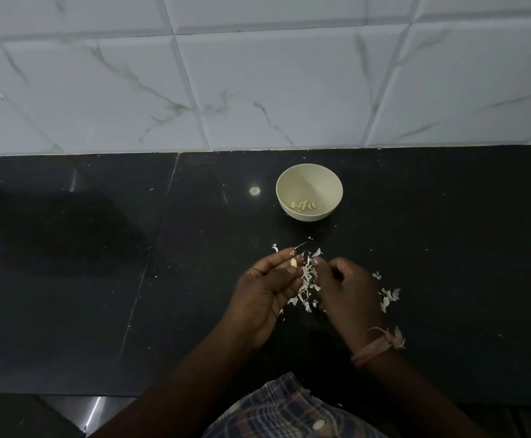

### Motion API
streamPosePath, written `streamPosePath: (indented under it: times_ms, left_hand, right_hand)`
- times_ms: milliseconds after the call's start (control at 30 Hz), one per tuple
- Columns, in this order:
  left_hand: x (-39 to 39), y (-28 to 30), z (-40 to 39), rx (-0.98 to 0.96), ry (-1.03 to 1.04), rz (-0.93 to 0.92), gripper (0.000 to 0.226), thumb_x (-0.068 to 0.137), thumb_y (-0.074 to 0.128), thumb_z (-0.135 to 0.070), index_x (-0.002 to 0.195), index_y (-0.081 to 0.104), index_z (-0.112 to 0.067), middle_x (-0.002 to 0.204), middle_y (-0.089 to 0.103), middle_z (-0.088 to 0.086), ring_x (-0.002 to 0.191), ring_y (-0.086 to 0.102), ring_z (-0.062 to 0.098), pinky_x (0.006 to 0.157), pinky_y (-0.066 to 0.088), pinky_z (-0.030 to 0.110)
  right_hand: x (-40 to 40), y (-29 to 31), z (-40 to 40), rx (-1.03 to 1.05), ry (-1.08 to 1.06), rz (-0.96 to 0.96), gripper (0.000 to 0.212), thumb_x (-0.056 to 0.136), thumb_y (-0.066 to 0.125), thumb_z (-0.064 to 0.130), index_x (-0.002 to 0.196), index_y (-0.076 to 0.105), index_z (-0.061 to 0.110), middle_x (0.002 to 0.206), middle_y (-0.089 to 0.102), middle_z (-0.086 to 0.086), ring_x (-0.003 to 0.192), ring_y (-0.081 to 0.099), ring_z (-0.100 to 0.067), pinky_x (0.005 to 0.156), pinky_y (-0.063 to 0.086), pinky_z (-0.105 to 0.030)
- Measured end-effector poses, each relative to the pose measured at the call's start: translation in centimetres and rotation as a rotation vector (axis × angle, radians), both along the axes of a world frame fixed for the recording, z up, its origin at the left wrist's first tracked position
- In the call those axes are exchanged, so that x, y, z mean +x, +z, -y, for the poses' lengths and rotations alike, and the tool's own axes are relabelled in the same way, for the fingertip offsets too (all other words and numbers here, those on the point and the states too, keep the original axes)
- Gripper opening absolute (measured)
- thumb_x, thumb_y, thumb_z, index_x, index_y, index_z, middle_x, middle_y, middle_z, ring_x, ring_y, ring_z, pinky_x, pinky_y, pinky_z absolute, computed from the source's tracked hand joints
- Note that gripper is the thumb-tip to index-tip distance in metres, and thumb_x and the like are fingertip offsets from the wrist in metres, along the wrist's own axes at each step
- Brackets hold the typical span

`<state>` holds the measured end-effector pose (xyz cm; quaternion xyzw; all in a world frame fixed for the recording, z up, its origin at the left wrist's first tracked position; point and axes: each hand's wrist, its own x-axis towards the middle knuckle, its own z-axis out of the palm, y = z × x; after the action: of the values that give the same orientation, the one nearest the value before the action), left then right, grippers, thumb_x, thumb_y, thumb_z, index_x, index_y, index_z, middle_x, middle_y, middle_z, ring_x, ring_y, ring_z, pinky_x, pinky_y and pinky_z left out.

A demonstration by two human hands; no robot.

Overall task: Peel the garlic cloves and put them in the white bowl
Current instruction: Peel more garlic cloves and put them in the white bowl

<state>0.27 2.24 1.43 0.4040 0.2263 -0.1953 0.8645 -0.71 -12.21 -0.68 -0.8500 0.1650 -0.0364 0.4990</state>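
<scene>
**Peeling garlic in front of the white bowl**

The light is dim, so the fingertips are hard to make out. The left hand, just in front of the bowl, pinches a pale garlic clove between thumb and fingers. The right hand sits close beside it, fingers curled; whether they grip a scrap of skin cannot be told. Between the hands lies a heap of white peelings, partly hidden by the fingers. More peelings lie to the right of that heap. Several peeled cloves rest inside the bowl, which stands on the black counter near the tiled wall. A pink thread band circles the right wrist. A checked garment is cut off at the bottom edge.
</scene>
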Motion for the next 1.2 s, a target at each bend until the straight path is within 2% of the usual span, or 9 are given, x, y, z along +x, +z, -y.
streamPosePath:
  times_ms: [100, 133, 200, 367, 600, 767, 900, 1033, 1200]
  left_hand:
    - [0.0, -0.2, 0.1, -0.016, 0.02, -0.028, 0.027, 0.096, 0.056, 0.005, 0.121, 0.067, 0.001, 0.115, 0.075, 0.017, 0.096, 0.074, 0.022, 0.083, 0.062, 0.027]
    - [0.0, -0.2, 0.1, -0.024, 0.024, -0.032, 0.027, 0.096, 0.057, 0.005, 0.121, 0.067, 0.001, 0.115, 0.074, 0.018, 0.098, 0.074, 0.024, 0.083, 0.062, 0.028]
    - [0.1, -0.3, 0.2, -0.033, 0.033, -0.033, 0.027, 0.096, 0.057, 0.006, 0.12, 0.067, 0.002, 0.115, 0.074, 0.019, 0.098, 0.074, 0.025, 0.084, 0.062, 0.029]
    - [0.2, -0.5, 0.2, -0.002, 0.041, -0.024, 0.027, 0.095, 0.058, 0.006, 0.12, 0.066, 0.002, 0.115, 0.074, 0.019, 0.096, 0.074, 0.024, 0.083, 0.062, 0.028]
    - [0.4, -0.6, 0.5, 0.027, 0.068, 0.058, 0.04, 0.074, 0.071, 0.0, 0.114, 0.068, 0.001, 0.107, 0.076, 0.019, 0.091, 0.075, 0.022, 0.08, 0.062, 0.026]
    - [0.3, -1.0, 0.3, 0.177, 0.015, 0.18, 0.029, 0.089, 0.066, 0.006, 0.118, 0.068, 0.0, 0.107, 0.076, 0.02, 0.1, 0.075, 0.027, 0.084, 0.06, 0.029]
    - [0.2, -0.9, 0.2, 0.358, -0.066, 0.28, 0.028, 0.092, 0.067, 0.003, 0.119, 0.07, -0.004, 0.104, 0.078, 0.015, 0.102, 0.075, 0.03, 0.089, 0.06, 0.033]
    - [0.4, -0.7, 0.1, 0.515, -0.138, 0.343, 0.031, 0.092, 0.07, 0.0, 0.122, 0.07, -0.006, 0.102, 0.079, 0.008, 0.096, 0.077, 0.023, 0.082, 0.06, 0.027]
    - [0.7, -0.1, -0.3, 0.676, -0.222, 0.405, 0.041, 0.093, 0.069, 0.0, 0.133, 0.065, -0.011, 0.103, 0.079, 0.001, 0.088, 0.077, 0.01, 0.074, 0.054, 0.014]
  right_hand:
    - [0.0, -0.5, 0.3, 0.001, 0.02, 0.009, 0.012, 0.09, 0.074, 0.027, 0.081, 0.068, 0.025, 0.074, 0.069, 0.011, 0.07, 0.066, -0.003, 0.07, 0.058, -0.037]
    - [0.0, -0.5, 0.3, -0.015, 0.042, 0.012, 0.01, 0.09, 0.074, 0.02, 0.087, 0.069, 0.027, 0.081, 0.071, 0.014, 0.077, 0.067, 0.0, 0.074, 0.058, -0.032]
    - [-0.1, -0.7, 0.3, -0.041, 0.088, 0.029, 0.022, 0.091, 0.07, 0.011, 0.099, 0.071, 0.031, 0.094, 0.072, 0.018, 0.09, 0.067, 0.003, 0.081, 0.056, -0.025]
    - [0.1, 0.3, 0.1, -0.014, 0.024, 0.107, 0.015, 0.092, 0.071, 0.017, 0.102, 0.072, 0.027, 0.09, 0.071, 0.019, 0.087, 0.066, 0.007, 0.071, 0.047, -0.005]
    - [0.4, 1.9, -1.3, 0.286, 0.0, 0.13, 0.031, 0.085, 0.075, 0.005, 0.109, 0.067, 0.025, 0.088, 0.073, 0.012, 0.084, 0.069, -0.003, 0.074, 0.055, -0.017]
    - [0.6, 2.0, -1.7, 0.313, -0.02, 0.137, 0.031, 0.085, 0.075, 0.004, 0.107, 0.064, 0.022, 0.086, 0.073, 0.012, 0.081, 0.069, -0.003, 0.072, 0.054, -0.017]
    - [0.6, 1.8, -1.6, 0.295, 0.01, 0.109, 0.031, 0.083, 0.076, 0.005, 0.101, 0.06, 0.024, 0.086, 0.072, 0.007, 0.079, 0.068, -0.005, 0.07, 0.058, -0.025]
    - [0.9, 1.5, -1.3, 0.322, 0.02, 0.095, 0.033, 0.082, 0.075, 0.001, 0.097, 0.054, 0.02, 0.086, 0.071, -0.002, 0.078, 0.07, -0.012, 0.071, 0.06, -0.032]
    - [1.3, 1.5, -0.7, 0.286, 0.065, 0.015, 0.034, 0.082, 0.077, 0.007, 0.097, 0.051, 0.023, 0.09, 0.07, 0.0, 0.075, 0.069, -0.005, 0.066, 0.055, -0.019]
